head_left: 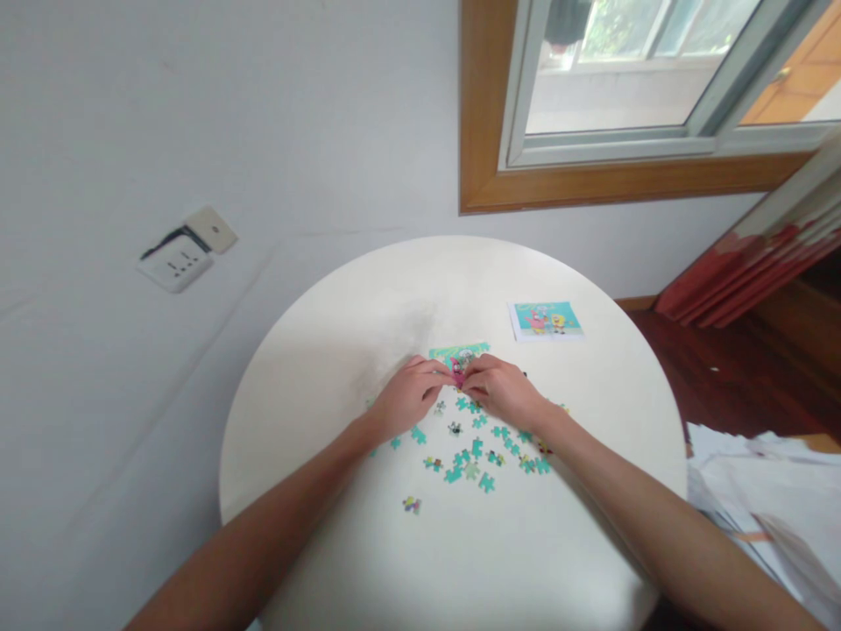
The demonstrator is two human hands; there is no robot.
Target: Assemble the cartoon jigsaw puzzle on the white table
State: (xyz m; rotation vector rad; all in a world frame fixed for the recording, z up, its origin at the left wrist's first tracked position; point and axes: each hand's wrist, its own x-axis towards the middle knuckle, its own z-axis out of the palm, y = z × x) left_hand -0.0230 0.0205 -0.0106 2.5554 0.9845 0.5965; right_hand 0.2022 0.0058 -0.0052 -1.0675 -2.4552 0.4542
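At the middle of the round table, a partly joined jigsaw puzzle (441, 353) shows a teal background with a cartoon figure. My left hand (408, 393) reaches its lower edge from the left, fingers pinched on a pink puzzle piece (458, 379). From the right, my right hand (503, 387) has its thumb and fingertips closed at the same pink piece, so the two hands nearly meet. Parts of the puzzle are hidden behind the fingers. Several loose puzzle pieces (477, 448), mostly teal, lie scattered below the hands. One multicoloured puzzle piece (412, 505) sits apart, nearer to me.
A reference picture card (545, 322) with cartoon characters lies at the back right of the white table (295, 386). Behind it are a wall with a socket (176, 262) and a wood-framed window (483, 105). Papers (768, 499) are piled at the right, below a red curtain (742, 263).
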